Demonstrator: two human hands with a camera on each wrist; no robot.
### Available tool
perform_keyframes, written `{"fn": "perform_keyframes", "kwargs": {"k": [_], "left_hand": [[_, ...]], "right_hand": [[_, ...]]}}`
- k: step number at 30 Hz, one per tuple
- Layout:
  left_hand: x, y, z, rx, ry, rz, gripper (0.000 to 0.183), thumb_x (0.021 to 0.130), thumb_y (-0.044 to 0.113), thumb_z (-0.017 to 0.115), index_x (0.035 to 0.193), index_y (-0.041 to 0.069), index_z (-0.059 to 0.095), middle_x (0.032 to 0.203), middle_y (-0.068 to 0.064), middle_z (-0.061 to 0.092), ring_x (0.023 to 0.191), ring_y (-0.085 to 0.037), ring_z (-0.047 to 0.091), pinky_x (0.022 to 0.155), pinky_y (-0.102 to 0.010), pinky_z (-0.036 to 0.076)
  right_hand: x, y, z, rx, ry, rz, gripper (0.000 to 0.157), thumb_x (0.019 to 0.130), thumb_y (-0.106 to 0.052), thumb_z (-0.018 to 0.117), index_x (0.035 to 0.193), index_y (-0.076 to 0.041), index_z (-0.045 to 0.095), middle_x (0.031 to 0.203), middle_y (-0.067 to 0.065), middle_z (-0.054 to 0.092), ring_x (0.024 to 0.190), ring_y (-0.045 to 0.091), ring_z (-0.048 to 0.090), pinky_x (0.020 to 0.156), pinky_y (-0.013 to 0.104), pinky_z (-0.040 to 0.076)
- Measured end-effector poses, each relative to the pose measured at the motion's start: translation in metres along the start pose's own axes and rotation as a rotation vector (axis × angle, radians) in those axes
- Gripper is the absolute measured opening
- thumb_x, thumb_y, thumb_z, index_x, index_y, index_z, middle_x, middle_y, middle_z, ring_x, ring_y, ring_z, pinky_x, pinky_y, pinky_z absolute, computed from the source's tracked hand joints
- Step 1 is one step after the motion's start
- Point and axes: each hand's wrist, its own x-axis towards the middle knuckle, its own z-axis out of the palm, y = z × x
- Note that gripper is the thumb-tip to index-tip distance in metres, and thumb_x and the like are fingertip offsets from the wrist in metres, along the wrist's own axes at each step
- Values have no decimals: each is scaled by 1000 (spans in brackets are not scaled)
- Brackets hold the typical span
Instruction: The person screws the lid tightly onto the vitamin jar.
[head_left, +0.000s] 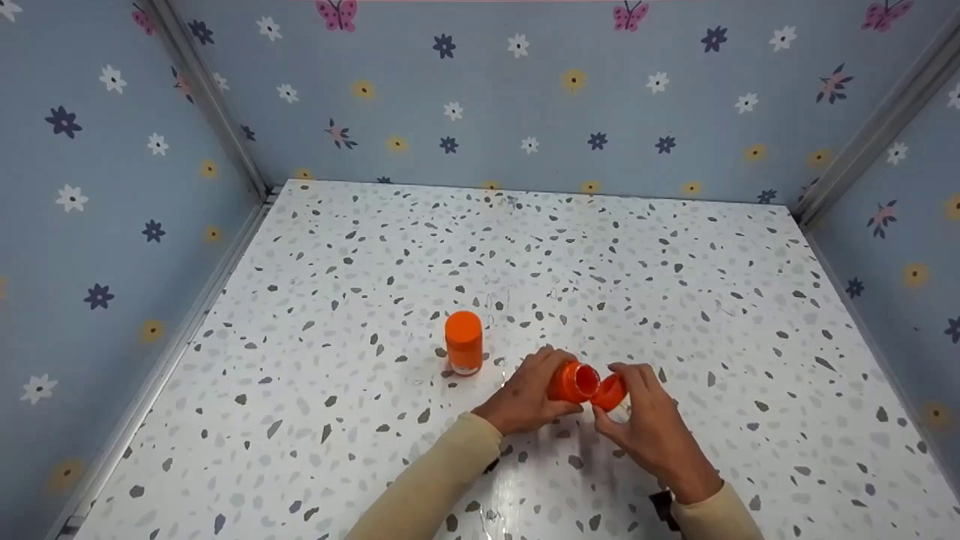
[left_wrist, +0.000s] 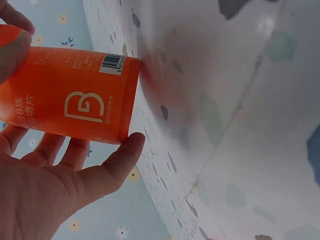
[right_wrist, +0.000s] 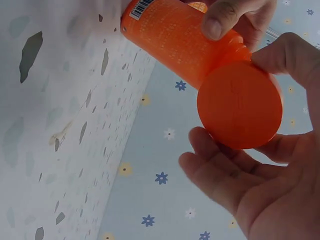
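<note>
My left hand [head_left: 531, 391] grips an orange bottle [left_wrist: 75, 95] with a white "B" label and a barcode. Its uncapped mouth faces up and to the right in the head view. Between the thumb and fingers of my right hand [head_left: 651, 424] is an orange round cap [right_wrist: 240, 105], tilted beside the bottle's mouth. In the right wrist view the cap's flat top overlaps the bottle's neck, and whether they touch I cannot tell. A second orange bottle [head_left: 464, 345] stands upright, its cap on, left of my left hand.
A white speckled tabletop [head_left: 360, 255] lies under both hands. Blue flowered panels [head_left: 510, 97] rise at the back and both sides, with grey metal strips [head_left: 217, 97] at the corners.
</note>
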Motion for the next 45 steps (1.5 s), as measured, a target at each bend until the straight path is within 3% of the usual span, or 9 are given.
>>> {"fn": "perform_keyframes", "kwargs": {"k": [8,14,26,31,36,41,43,45], "left_hand": [[0,0,2,21,2,0,53,82,21,84,126,14,55,118,-1,55,108,-17,53,93,-28,50],[-1,2,4,68,8,5,55,82,23,84,128,15,55,119,-1,55,108,-17,52,93,-30,50],[-2,6,4,77,7,-7,53,85,26,81,130,16,55,122,-1,56,111,-16,52,94,-28,50],[-2,6,4,86,7,-2,52,86,26,81,130,15,55,121,-2,57,109,-17,52,92,-27,51],[-1,5,4,75,8,0,53,85,24,81,130,16,55,120,0,57,108,-16,52,92,-26,50],[0,4,3,71,6,18,52,85,23,81,129,15,56,119,-1,58,107,-16,53,95,-26,48],[0,4,3,68,2,17,52,85,25,81,130,14,56,119,-1,58,107,-16,53,95,-26,48],[-1,5,3,68,-5,12,54,85,25,81,131,14,56,120,-1,58,107,-16,53,95,-27,48]], "right_hand": [[4,2,2,4,55,-155,60,70,2,87,120,4,54,110,14,60,98,24,63,87,41,56],[7,0,1,-55,11,-208,62,71,0,87,125,4,58,116,17,60,104,32,61,87,42,56],[12,-7,-1,-97,-56,-164,61,77,-6,86,131,5,60,116,20,60,103,34,59,85,44,57],[14,-10,0,-98,-84,-69,62,81,-17,84,133,6,59,111,19,62,94,30,62,83,42,57],[15,-13,1,-137,-94,25,62,86,-31,80,131,6,60,98,14,61,75,22,56,67,35,53],[17,-14,6,-159,-64,67,53,88,-40,75,113,5,63,79,9,55,61,18,49,54,31,45],[17,-13,6,-150,-67,64,58,87,-43,76,117,4,60,84,11,59,64,20,54,56,33,51],[15,-11,4,-141,-92,34,69,85,-44,78,128,4,56,100,17,63,73,25,61,62,38,56]]}}
